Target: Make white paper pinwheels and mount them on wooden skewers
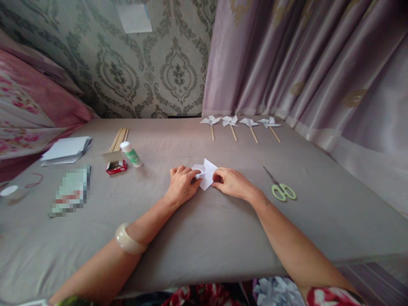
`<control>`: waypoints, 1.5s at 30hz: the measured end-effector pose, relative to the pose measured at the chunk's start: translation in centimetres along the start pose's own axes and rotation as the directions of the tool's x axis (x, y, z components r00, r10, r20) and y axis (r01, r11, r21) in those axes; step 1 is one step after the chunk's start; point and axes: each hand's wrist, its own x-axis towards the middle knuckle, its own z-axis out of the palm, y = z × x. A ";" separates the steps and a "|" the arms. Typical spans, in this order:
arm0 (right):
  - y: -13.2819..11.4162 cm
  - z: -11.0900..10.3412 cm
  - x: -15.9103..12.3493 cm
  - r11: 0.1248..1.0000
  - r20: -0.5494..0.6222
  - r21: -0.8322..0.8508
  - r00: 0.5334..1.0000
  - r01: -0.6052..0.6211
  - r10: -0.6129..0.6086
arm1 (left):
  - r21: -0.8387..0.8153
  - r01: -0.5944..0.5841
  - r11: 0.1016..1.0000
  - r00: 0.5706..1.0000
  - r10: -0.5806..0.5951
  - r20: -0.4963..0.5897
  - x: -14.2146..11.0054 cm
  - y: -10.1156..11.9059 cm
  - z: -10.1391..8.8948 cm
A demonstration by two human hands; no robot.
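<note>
A small white paper square (208,174) lies on the grey cloth-covered table (204,238), partly folded, with one corner curled over. My left hand (182,183) rests on its left side, fingers bent and pressing the curled corner. My right hand (232,182) pinches the paper's right edge, fingers closed. A pale bangle (127,240) sits on my left forearm.
Several finished paper pinwheels on sticks (240,124) lie in a row at the back. Green-handled scissors (280,188) lie right of my hands. To the left are a glue bottle (131,154), a red box (116,166), wooden sticks (119,138) and a paper stack (66,150).
</note>
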 end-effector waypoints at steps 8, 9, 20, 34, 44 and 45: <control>-0.1 0.4 0.1 0.997 -0.030 0.076 0.999 0.021 -0.018 | -0.037 0.004 0.999 0.999 -0.006 -0.053 0.0 -0.1 0.2; -0.1 0.4 0.2 0.995 -0.042 0.100 0.999 0.014 -0.010 | -0.046 0.012 0.999 0.996 -0.016 -0.093 0.0 -0.1 0.2; 1.4 2.1 1.3 0.967 -0.358 0.247 0.922 -0.062 0.150 | -0.348 0.575 0.741 0.293 -0.583 -0.758 0.6 -7.2 -4.6; 1.3 2.4 2.0 0.940 -0.455 0.337 0.864 -0.057 0.216 | -0.325 0.681 0.656 0.388 -0.699 -0.601 0.6 -11.6 -4.6; 1.6 2.5 2.0 0.928 -0.447 0.370 0.868 -0.041 0.217 | -0.303 0.664 0.683 0.467 -0.696 -0.546 0.7 -12.3 -4.6; 1.6 2.5 1.9 0.929 -0.447 0.369 0.869 -0.039 0.214 | -0.321 0.650 0.689 0.469 -0.696 -0.543 0.7 -12.5 -4.6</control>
